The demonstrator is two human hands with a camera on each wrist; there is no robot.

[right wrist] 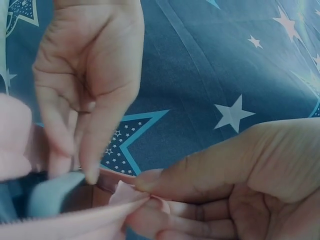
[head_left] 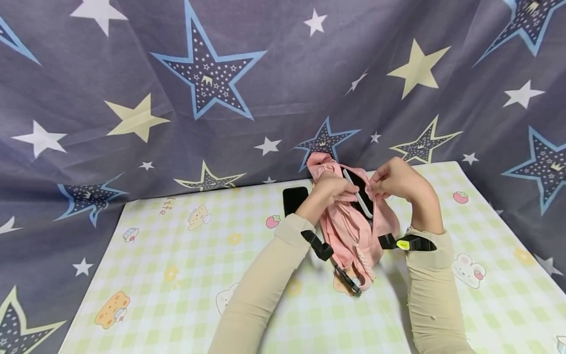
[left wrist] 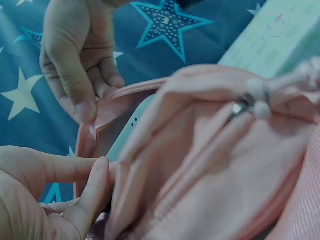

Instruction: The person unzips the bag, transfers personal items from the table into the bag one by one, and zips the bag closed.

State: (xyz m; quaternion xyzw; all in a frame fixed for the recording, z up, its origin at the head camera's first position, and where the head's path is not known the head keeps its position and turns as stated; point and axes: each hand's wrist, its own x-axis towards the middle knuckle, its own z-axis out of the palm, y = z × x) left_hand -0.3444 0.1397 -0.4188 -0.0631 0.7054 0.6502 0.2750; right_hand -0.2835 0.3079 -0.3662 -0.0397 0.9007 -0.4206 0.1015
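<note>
A pink bag (head_left: 349, 226) lies at the back of the table with its zipped mouth open. Inside the mouth is a slim white object (head_left: 363, 200), pale with small dark dots (left wrist: 131, 125) in the left wrist view; what it is I cannot tell. My left hand (head_left: 332, 189) pinches its edge between thumb and fingers, also seen in the right wrist view (right wrist: 87, 90). My right hand (head_left: 398, 182) pinches the bag's rim on the right side; in the right wrist view the hand (right wrist: 215, 185) grips the pink fabric near the zip.
A black phone-like slab (head_left: 295, 199) lies just left of the bag. A black buckle (head_left: 348, 281) hangs on the bag's near end. The patterned tablecloth (head_left: 177, 295) spreads to the left and front. A star-printed curtain (head_left: 283, 88) stands behind the table.
</note>
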